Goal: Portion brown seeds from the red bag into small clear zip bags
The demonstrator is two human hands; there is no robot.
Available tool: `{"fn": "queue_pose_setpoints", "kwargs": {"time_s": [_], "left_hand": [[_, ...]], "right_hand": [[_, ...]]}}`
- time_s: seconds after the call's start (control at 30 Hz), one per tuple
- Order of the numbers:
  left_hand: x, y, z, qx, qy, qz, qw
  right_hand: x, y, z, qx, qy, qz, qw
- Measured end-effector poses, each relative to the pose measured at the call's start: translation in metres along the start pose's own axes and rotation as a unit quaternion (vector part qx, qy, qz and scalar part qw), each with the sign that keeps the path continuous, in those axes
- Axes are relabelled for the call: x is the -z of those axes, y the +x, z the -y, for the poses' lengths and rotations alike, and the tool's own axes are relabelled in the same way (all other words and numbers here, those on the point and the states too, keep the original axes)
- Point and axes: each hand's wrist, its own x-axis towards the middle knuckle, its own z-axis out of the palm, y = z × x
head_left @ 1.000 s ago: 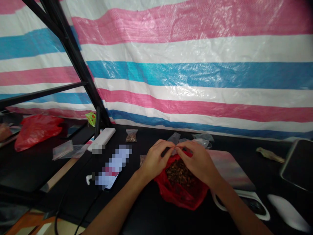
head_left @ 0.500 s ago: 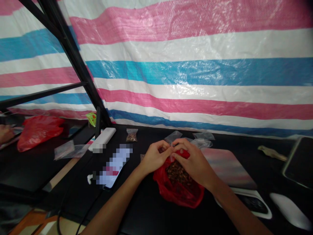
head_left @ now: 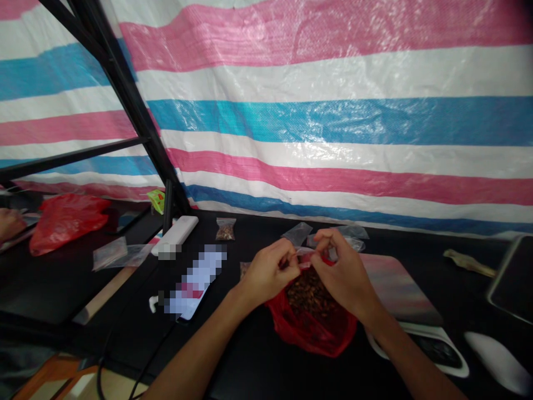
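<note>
A red plastic bag [head_left: 312, 328] lies open on the black table, filled with dark brown dried pieces [head_left: 310, 297]. Above its mouth, my left hand [head_left: 268, 272] and my right hand [head_left: 343, 272] pinch a small clear plastic bag [head_left: 306, 256] between fingers and thumbs. That thin plastic is mostly hidden by my fingers, so its contents cannot be seen. Both hands are close together, just over the brown pieces.
A small bag of brown pieces [head_left: 225, 229] and loose clear bags [head_left: 297, 233] lie behind my hands. To the left are a white power bank [head_left: 175, 235] and a pixelated phone [head_left: 195, 280]. A striped tarp [head_left: 333, 122] hangs behind the table.
My hands have drawn slightly apart, and my right hand's fingers have lifted. The pinched clear plastic now stretches between them. The view has shifted slightly.
</note>
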Motion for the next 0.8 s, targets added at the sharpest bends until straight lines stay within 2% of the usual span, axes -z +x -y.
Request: {"fn": "queue_pose_setpoints", "kwargs": {"time_s": [0.03,0.17,0.3,0.4,0.53,0.63,0.8], "left_hand": [[0.001,-0.001,-0.002,-0.018,0.020,-0.007,1.000],[0.005,-0.003,-0.010,-0.087,0.055,-0.034,0.994],[0.006,-0.005,-0.017,-0.144,0.111,0.048,0.982],[0.005,-0.006,-0.021,-0.161,0.128,0.099,0.974],[0.007,-0.006,-0.023,-0.107,0.148,0.107,0.977],[0.007,-0.007,-0.021,-0.049,0.143,0.093,0.984],[-0.001,-0.008,-0.014,0.007,0.031,0.077,0.996]], "right_hand": [[0.003,0.001,-0.001,0.000,-0.002,0.007,1.000],[0.017,0.003,-0.001,-0.031,0.014,0.097,0.995],[0.026,0.004,-0.003,-0.045,0.078,0.108,0.990],[0.026,0.008,-0.005,-0.082,0.134,0.112,0.981],[0.030,0.011,-0.009,-0.078,0.178,0.109,0.975],[0.037,0.010,-0.014,-0.072,0.180,0.152,0.969],[0.048,0.007,-0.012,-0.042,0.201,0.238,0.949]]}}
